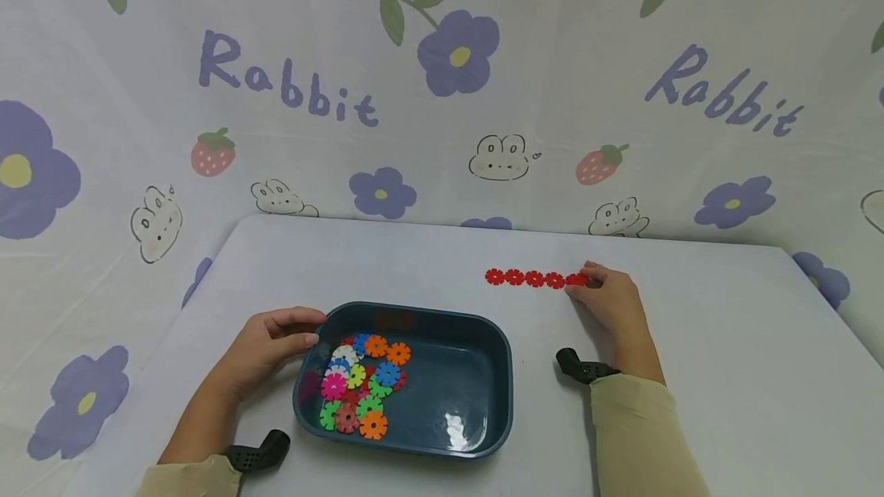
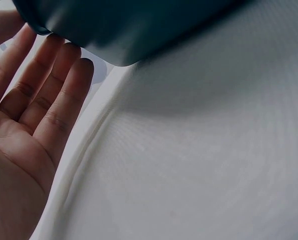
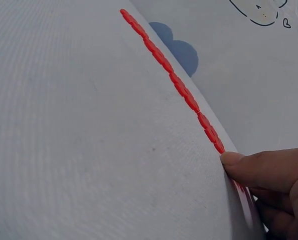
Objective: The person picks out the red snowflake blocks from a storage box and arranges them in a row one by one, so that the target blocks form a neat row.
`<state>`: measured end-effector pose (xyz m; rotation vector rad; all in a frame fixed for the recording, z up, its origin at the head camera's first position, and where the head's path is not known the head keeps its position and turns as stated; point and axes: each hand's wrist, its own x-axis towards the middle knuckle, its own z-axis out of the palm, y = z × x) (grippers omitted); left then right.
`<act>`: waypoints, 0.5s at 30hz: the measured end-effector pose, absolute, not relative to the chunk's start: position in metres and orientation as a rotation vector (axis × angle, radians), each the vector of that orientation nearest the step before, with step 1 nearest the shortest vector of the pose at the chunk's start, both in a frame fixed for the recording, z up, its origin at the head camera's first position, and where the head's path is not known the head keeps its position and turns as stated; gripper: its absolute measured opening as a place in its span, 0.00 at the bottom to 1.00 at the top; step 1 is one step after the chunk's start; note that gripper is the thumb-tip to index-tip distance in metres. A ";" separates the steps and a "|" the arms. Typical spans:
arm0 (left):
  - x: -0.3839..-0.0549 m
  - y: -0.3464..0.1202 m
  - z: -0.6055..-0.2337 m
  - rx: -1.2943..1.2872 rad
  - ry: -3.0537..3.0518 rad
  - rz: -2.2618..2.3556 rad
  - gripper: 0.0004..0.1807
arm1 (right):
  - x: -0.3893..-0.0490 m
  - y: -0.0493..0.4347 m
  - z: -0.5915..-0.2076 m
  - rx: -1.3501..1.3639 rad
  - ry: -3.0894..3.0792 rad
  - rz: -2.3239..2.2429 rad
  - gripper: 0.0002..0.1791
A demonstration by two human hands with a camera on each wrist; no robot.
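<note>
My right hand (image 1: 613, 302) pinches the right end of a row of red flower-shaped plastic discs (image 1: 535, 279) lying on the table. The discs run edge to edge in a line. In the right wrist view, the thumb (image 3: 234, 160) covers part of the end disc, and the red row (image 3: 184, 92) stretches away from it. My left hand (image 1: 265, 343) touches the upper left corner of a dark teal tray (image 1: 421, 447) with its fingertips. In the left wrist view, its fingers (image 2: 54, 120) look nearly straight against the tray wall (image 2: 114, 35).
Loose notched discs (image 1: 374, 425) in several colours pile up in the tray's left half. A white cloth covers the table (image 1: 746, 374), and a patterned curtain (image 1: 539, 83) hangs behind its far edge. Each wrist wears a black device (image 1: 258, 452).
</note>
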<state>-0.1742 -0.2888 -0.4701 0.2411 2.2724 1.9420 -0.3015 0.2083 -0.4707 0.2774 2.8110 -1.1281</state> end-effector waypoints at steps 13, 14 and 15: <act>-0.174 -0.288 -0.470 0.228 2.272 1.928 0.19 | -0.300 0.207 -0.474 0.277 2.828 -1.158 0.32; -0.175 -0.289 -0.470 0.231 2.270 1.930 0.19 | -0.300 0.207 -0.474 0.276 2.826 -1.160 0.32; -0.175 -0.289 -0.470 0.235 2.268 1.934 0.18 | -0.300 0.206 -0.474 0.276 2.822 -1.163 0.32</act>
